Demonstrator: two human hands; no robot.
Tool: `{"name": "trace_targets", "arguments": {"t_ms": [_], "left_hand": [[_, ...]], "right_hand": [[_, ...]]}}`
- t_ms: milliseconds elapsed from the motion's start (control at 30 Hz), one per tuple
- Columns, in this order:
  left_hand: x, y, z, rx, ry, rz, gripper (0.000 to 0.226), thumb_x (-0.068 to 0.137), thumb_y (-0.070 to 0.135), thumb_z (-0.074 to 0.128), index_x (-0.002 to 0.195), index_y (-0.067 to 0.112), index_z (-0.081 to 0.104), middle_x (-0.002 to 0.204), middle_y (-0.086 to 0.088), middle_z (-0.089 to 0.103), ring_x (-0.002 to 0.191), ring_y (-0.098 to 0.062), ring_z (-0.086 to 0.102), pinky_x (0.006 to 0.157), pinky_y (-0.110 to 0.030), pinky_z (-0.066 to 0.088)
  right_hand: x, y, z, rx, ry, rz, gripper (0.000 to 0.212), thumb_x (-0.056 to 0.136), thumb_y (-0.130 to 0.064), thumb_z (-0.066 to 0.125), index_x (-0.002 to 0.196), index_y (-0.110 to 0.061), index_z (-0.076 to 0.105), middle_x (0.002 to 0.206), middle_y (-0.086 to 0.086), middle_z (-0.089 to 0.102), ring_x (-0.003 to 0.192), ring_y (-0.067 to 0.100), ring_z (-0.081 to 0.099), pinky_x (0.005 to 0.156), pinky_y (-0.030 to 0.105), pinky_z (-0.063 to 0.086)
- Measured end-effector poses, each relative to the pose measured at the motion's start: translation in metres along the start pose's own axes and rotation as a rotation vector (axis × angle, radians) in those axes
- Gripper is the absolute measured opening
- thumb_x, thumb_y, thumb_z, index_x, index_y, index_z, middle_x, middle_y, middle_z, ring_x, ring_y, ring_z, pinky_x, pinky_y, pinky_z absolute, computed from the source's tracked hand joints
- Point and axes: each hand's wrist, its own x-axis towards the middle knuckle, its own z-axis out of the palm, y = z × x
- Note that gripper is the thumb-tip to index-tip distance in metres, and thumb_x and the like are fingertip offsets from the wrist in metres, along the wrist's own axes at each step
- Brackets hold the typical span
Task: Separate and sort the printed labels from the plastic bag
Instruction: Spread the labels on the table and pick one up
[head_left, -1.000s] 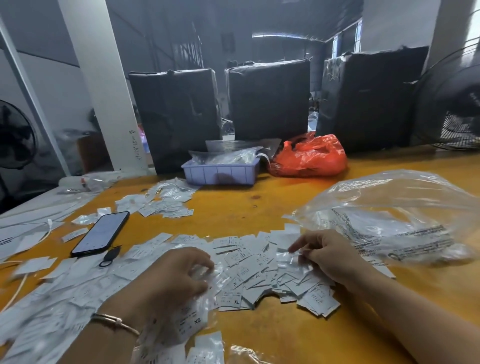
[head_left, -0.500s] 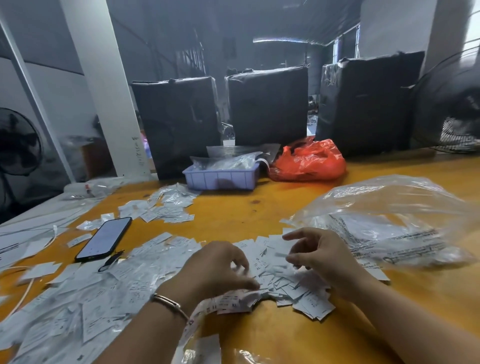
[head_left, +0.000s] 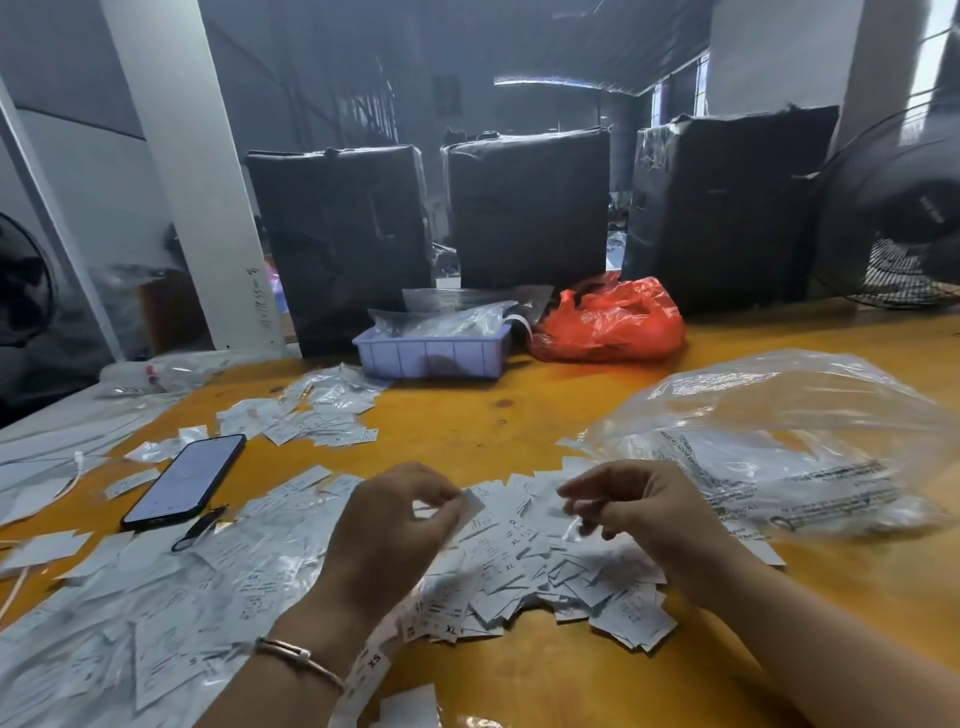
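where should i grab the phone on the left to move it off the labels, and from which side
Grip the phone across its two long edges near the middle, coming from above. It lies flat, screen up, on the orange table, so only the thin sides offer a hold. Its long edges look mostly free; a small dark tag lies by the near end, so the middle is probably the cleaner spot.

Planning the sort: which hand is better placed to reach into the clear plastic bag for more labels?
Probably the right hand: the clear plastic bag lies right beside it, while the left hand pinches a label.
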Motion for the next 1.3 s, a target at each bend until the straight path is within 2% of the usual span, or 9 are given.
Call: {"name": "trace_targets", "arguments": {"t_ms": [167,267,367,600,700,933,1100,1200,1300], "left_hand": [[-0.006,0.020,0.004,-0.548,0.001,-0.199,0.012,0.087,0.013,0.069,0.081,0.021,0.076,0.077,0.000,0.074,0.068,-0.007,0.064,0.056,-0.017,0.049],[-0.011,0.032,0.011,-0.420,-0.014,0.003,0.006,0.084,0.014,0.073,0.081,0.020,0.073,0.077,0.004,0.073,0.071,-0.010,0.067,0.062,-0.026,0.054],[-0.015,0.039,0.016,-0.369,-0.057,0.108,0.004,0.082,0.019,0.074,0.083,0.024,0.074,0.081,0.011,0.072,0.079,-0.009,0.068,0.065,-0.027,0.055],[-0.008,0.030,0.013,-0.748,-0.331,-0.357,0.052,0.076,0.049,0.066,0.124,0.031,0.056,0.117,0.005,0.067,0.103,-0.008,0.066,0.082,-0.025,0.054],[-0.009,0.030,0.014,-0.828,-0.451,-0.402,0.039,0.074,0.038,0.074,0.107,0.018,0.071,0.101,-0.006,0.073,0.088,-0.017,0.071,0.074,-0.024,0.055],[-0.007,0.024,0.010,-0.830,-0.275,-0.434,0.020,0.068,0.025,0.073,0.079,0.008,0.075,0.074,-0.009,0.073,0.065,-0.014,0.068,0.058,-0.019,0.053],[-0.007,0.025,0.005,-0.768,-0.141,-0.393,0.019,0.057,0.040,0.077,0.064,0.022,0.073,0.068,-0.003,0.071,0.062,-0.011,0.065,0.070,-0.029,0.052],[-0.010,0.026,0.005,-0.696,-0.114,-0.321,0.014,0.068,0.035,0.076,0.072,0.023,0.076,0.073,-0.003,0.073,0.065,-0.010,0.066,0.064,-0.023,0.051],[-0.011,0.030,0.011,-0.577,-0.124,-0.249,0.017,0.084,0.010,0.070,0.084,0.025,0.079,0.082,0.002,0.076,0.075,-0.007,0.067,0.062,-0.013,0.049]], "right_hand": [[-0.003,-0.007,0.006,-0.017,-0.137,-0.042,0.030,0.082,0.010,0.055,0.086,-0.010,0.076,0.086,0.008,0.074,0.079,0.017,0.068,0.066,0.022,0.052],[-0.006,-0.010,0.013,0.023,-0.238,-0.099,0.014,0.081,-0.022,0.071,0.085,-0.009,0.075,0.085,0.009,0.072,0.079,0.019,0.065,0.069,0.025,0.050],[-0.009,-0.012,0.016,0.069,-0.241,-0.187,0.019,0.074,-0.018,0.075,0.083,-0.001,0.074,0.084,0.017,0.071,0.080,0.026,0.066,0.074,0.034,0.052],[-0.010,-0.017,0.015,0.153,-0.247,-0.239,0.017,0.073,-0.011,0.074,0.084,0.002,0.074,0.085,0.017,0.072,0.081,0.028,0.069,0.074,0.030,0.056],[-0.012,-0.017,0.017,0.133,-0.295,-0.228,0.013,0.076,-0.001,0.072,0.087,0.005,0.073,0.088,0.019,0.072,0.085,0.033,0.069,0.078,0.033,0.057],[-0.007,-0.021,0.006,0.139,-0.123,-0.223,0.023,0.072,-0.017,0.076,0.088,0.000,0.073,0.093,0.011,0.070,0.085,0.019,0.065,0.071,0.024,0.053],[-0.001,-0.020,-0.017,0.206,0.100,-0.133,0.020,0.073,-0.024,0.073,0.083,-0.006,0.073,0.047,0.007,0.050,0.042,0.014,0.038,0.042,0.023,0.028],[-0.002,-0.020,-0.016,0.246,-0.003,-0.077,0.016,0.088,-0.014,0.056,0.087,-0.007,0.071,0.077,0.016,0.072,0.066,0.026,0.068,0.050,0.024,0.048],[-0.004,-0.022,-0.011,0.258,-0.071,-0.022,0.036,0.084,-0.033,0.051,0.095,-0.003,0.068,0.093,0.018,0.073,0.087,0.029,0.071,0.063,0.028,0.056]]}}
